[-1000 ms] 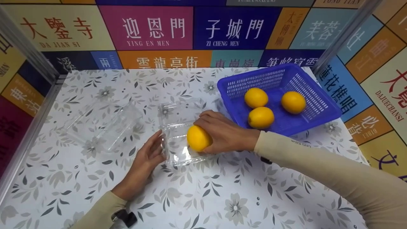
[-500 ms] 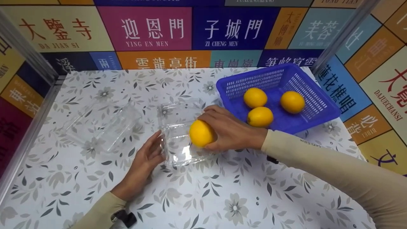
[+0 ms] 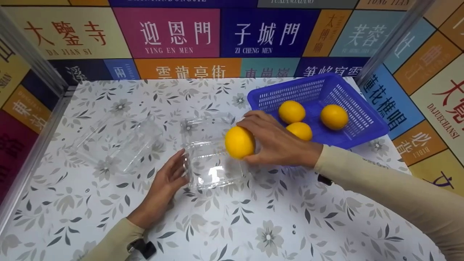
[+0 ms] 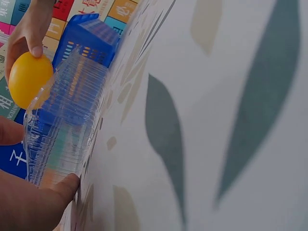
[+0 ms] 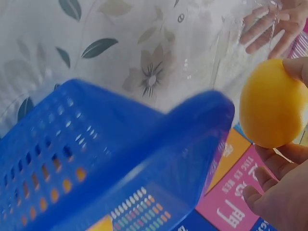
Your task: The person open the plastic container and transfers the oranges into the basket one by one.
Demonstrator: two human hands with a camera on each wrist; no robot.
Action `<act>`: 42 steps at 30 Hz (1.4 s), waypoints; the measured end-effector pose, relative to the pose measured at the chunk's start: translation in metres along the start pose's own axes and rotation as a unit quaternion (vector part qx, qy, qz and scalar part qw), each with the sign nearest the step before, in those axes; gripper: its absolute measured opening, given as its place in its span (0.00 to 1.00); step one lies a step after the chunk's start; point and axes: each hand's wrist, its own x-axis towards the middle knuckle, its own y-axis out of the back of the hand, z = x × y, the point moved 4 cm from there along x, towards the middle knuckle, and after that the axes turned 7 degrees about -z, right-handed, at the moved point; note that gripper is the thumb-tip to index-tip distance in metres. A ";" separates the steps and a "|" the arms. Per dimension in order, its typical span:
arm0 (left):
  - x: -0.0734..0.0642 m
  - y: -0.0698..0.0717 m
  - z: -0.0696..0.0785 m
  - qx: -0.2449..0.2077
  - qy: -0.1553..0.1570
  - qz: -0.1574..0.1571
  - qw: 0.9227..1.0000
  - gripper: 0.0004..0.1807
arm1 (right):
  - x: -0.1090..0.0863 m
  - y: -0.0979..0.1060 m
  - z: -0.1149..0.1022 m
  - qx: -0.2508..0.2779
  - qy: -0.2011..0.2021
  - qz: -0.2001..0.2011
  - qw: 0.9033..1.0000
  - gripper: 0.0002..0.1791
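My right hand (image 3: 279, 139) grips a yellow, egg-shaped citrus fruit (image 3: 239, 142) between thumb and fingers, above the right side of a clear plastic clamshell box (image 3: 216, 185). The left wrist view shows this fruit (image 4: 30, 80) held beyond the box's top edge. My left hand (image 3: 169, 177) touches the left side of the box with its fingers nearly straight. Seen from the right wrist, these fingers (image 5: 257, 31) are spread at the plastic.
A blue-purple plastic basket (image 3: 328, 138) stands at the right with three similar fruits in it. Another clear plastic container (image 3: 119, 145) lies at the left on the flower-patterned tabletop (image 3: 224, 224). Printed panels (image 3: 174, 32) border the back and sides.
My right hand has lifted the citrus fruit and carried it rightward and away from me, toward the basket. The left hand has stayed at the box's left side.
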 end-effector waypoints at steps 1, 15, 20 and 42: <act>0.000 0.000 0.000 0.005 0.001 0.003 1.000 0.46 | -0.002 0.003 0.001 0.002 0.002 0.008 1.000 0.44; 0.000 0.001 0.001 0.033 -0.006 0.013 0.999 0.47 | -0.021 0.032 0.028 -0.001 -0.062 0.046 0.997 0.48; 0.001 0.001 0.000 0.032 -0.005 0.011 0.999 0.46 | -0.024 0.037 0.038 -0.001 -0.070 0.048 0.996 0.46; 0.001 0.001 -0.001 0.023 -0.005 0.012 1.000 0.46 | -0.049 0.062 0.087 0.024 -0.206 0.048 0.977 0.45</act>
